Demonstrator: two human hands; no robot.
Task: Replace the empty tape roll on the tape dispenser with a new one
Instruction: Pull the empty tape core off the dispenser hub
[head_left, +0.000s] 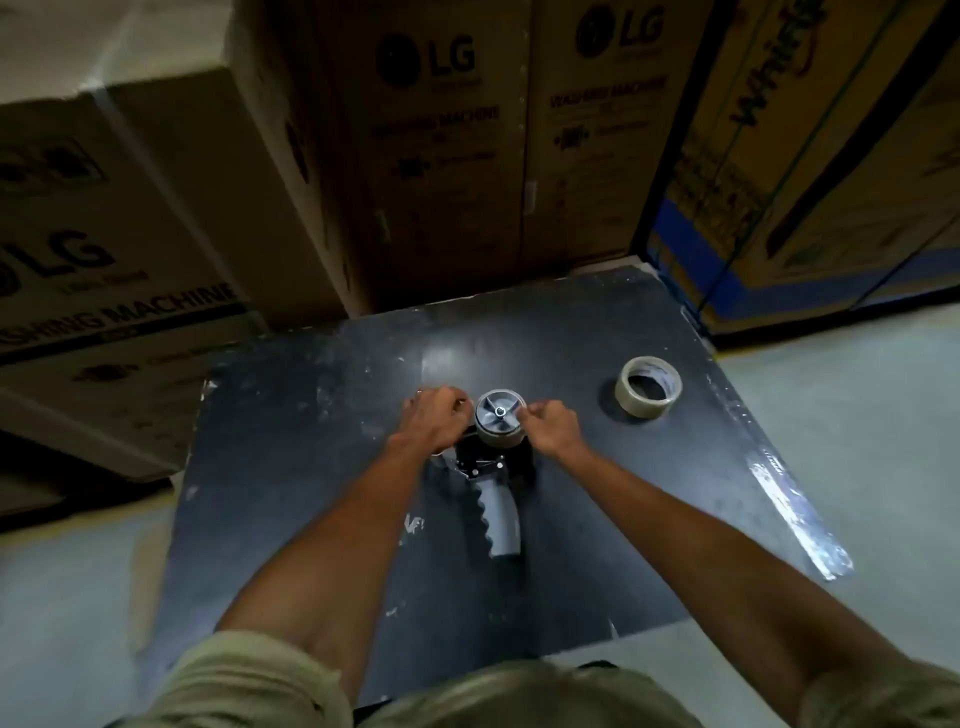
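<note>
1. Several cardboard boxes (441, 156) printed "LG" stand behind a dark worktop (311, 441).
2. On it lies the tape dispenser (496, 467), grey handle toward the person.
3. A new tape roll (648, 393) sits flat, well apart to its right.
4. Left hand (434, 418), grip curled, holds the dispenser's front; right hand (553, 426) pinches the empty roll (500, 415) on the spindle.

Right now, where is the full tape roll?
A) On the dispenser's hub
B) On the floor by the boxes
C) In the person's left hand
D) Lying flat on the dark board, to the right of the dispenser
D: the tape roll lies flat on the board, apart from the dispenser, while both hands work at the hub.
</note>
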